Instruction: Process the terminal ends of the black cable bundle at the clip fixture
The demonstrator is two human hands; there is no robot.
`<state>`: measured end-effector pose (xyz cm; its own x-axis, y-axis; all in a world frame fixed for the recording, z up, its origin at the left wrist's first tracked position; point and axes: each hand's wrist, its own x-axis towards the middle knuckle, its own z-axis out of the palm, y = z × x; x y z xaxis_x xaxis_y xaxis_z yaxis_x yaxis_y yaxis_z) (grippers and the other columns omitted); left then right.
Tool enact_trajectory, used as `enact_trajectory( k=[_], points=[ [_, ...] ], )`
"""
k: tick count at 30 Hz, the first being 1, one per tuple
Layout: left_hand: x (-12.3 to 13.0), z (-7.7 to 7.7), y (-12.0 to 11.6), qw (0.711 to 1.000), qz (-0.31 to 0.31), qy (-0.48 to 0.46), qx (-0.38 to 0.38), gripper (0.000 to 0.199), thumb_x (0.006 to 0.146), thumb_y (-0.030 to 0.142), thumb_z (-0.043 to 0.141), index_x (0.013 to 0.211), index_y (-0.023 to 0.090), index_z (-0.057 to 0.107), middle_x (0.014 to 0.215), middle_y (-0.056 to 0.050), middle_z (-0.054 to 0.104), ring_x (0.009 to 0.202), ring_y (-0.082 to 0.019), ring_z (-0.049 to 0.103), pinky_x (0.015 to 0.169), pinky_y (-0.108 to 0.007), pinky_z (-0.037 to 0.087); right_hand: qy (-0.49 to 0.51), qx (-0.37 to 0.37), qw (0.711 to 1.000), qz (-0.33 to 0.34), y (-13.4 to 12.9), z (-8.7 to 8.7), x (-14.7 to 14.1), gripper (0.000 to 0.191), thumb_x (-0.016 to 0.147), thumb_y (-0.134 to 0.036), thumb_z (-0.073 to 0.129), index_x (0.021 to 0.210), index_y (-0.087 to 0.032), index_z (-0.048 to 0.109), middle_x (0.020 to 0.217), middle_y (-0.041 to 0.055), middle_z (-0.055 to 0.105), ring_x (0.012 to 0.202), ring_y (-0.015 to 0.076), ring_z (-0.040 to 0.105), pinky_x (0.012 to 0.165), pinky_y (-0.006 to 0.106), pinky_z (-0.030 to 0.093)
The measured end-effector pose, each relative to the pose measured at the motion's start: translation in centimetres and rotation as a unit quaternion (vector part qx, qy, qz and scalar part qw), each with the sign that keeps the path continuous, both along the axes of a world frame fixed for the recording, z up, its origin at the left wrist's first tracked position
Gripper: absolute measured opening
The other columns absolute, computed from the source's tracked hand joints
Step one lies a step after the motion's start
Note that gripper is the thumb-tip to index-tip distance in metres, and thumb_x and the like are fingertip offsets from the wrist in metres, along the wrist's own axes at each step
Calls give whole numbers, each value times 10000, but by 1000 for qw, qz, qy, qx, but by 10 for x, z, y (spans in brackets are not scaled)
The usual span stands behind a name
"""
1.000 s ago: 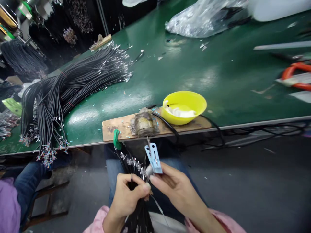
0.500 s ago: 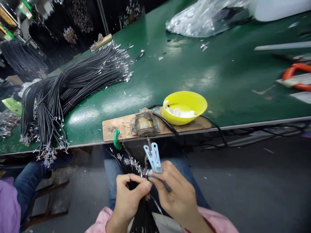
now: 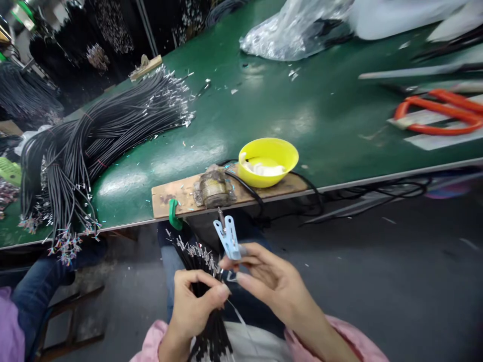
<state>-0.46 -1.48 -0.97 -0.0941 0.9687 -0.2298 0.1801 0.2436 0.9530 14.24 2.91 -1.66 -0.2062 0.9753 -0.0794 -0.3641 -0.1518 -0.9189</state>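
My left hand (image 3: 198,301) is closed, thumb against forefinger, on a black cable at the side of a bundle of black cables (image 3: 211,327) lying in my lap. The bundle's stripped, silvery ends point up towards the bench. A thin whitish strip (image 3: 239,317) trails below those fingertips. Thumb and forefinger of my right hand (image 3: 277,284) are apart, with a small shiny curl (image 3: 231,276) near their tips. Just above that forefinger is a light blue clothespin (image 3: 227,240), fixed on the shaft of a small motor (image 3: 214,188) at the bench edge.
The motor sits on a wooden board (image 3: 162,198) with a green clamp (image 3: 174,215). Beside it stands a yellow bowl (image 3: 267,161) with white bits. Cable bundles (image 3: 105,120) cover the bench's left; orange-handled scissors (image 3: 433,113) and a plastic bag (image 3: 294,32) lie right. A co-worker's leg (image 3: 49,281) shows left.
My right hand has come away from the left fingertips, and its thumb and forefinger have parted. The left hand keeps its pinch. The view has swung slightly to the right.
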Motion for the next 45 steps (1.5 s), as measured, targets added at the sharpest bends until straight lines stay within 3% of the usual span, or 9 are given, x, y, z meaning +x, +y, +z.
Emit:
enact_trajectory(
  k=[4, 9, 16, 21, 26, 29, 34, 42, 45],
  points=[
    [-1, -3, -2, 1000, 7, 1, -3, 346, 692, 467, 685, 544, 153, 684, 445, -26, 633, 438, -141, 566, 513, -267, 478, -33, 6, 998, -48, -5, 1, -6, 156, 623, -209, 756, 732, -205, 644, 598, 23, 722, 557, 144, 683, 557, 176, 547],
    [-1, -8, -4, 1000, 20, 16, -5, 301, 687, 434, 701, 589, 150, 691, 467, -22, 643, 447, -141, 579, 557, -277, 501, -57, 86, 991, -81, -9, 2, -5, 63, 650, -153, 708, 659, -203, 671, 586, 8, 681, 541, 126, 644, 548, 166, 533],
    [3, -8, -5, 999, 29, 43, -10, 257, 678, 394, 715, 581, 156, 705, 460, -15, 644, 451, -152, 589, 589, -296, 513, -55, 56, 993, -90, -9, -4, -5, 108, 670, -228, 718, 773, -205, 698, 647, 32, 706, 574, 161, 657, 552, 223, 563],
    [1, -5, -5, 996, 44, 74, -10, 197, 626, 369, 758, 572, 183, 723, 582, -46, 704, 657, -220, 653, 703, -334, 524, -70, 68, 991, -94, -11, -7, -7, 127, 676, -240, 721, 797, -203, 712, 665, 61, 751, 583, 208, 702, 595, 290, 593],
    [-2, -4, -4, 996, 52, 73, -19, 233, 638, 407, 746, 616, 176, 729, 606, -53, 704, 619, -204, 649, 614, -303, 528, -107, 99, 982, -119, -14, -12, -3, 143, 651, -217, 739, 792, -227, 723, 644, 43, 753, 548, 211, 704, 593, 293, 590],
    [0, -7, -3, 996, 50, 80, -6, 226, 642, 388, 747, 602, 166, 726, 612, -55, 705, 637, -209, 654, 638, -308, 529, -112, 102, 980, -127, -15, -16, -1, 128, 665, -261, 736, 789, -231, 725, 615, 31, 740, 529, 202, 690, 582, 291, 576],
    [5, -10, -2, 996, 36, 83, 2, 201, 670, 347, 730, 608, 156, 730, 562, -42, 697, 555, -186, 637, 631, -313, 530, -127, 97, 983, -89, -11, -13, -1, 143, 741, -352, 666, 734, -218, 718, 624, 42, 679, 550, 190, 628, 517, 283, 521],
    [1, -7, 2, 995, 39, 88, 12, 192, 654, 358, 739, 605, 172, 743, 610, -49, 721, 634, -209, 657, 707, -333, 526, -191, 187, 963, -30, -6, -10, -3, 179, 802, -282, 595, 642, -211, 633, 583, 35, 612, 562, 188, 566, 519, 284, 460],
    [1, -8, 2, 996, 32, 81, 8, 212, 669, 373, 726, 605, 171, 742, 555, -40, 701, 558, -189, 638, 637, -313, 530, -178, 165, 970, -21, -5, -13, -3, 227, 812, -352, 586, 637, -211, 621, 592, 33, 582, 587, 188, 550, 541, 282, 455]
  ],
)
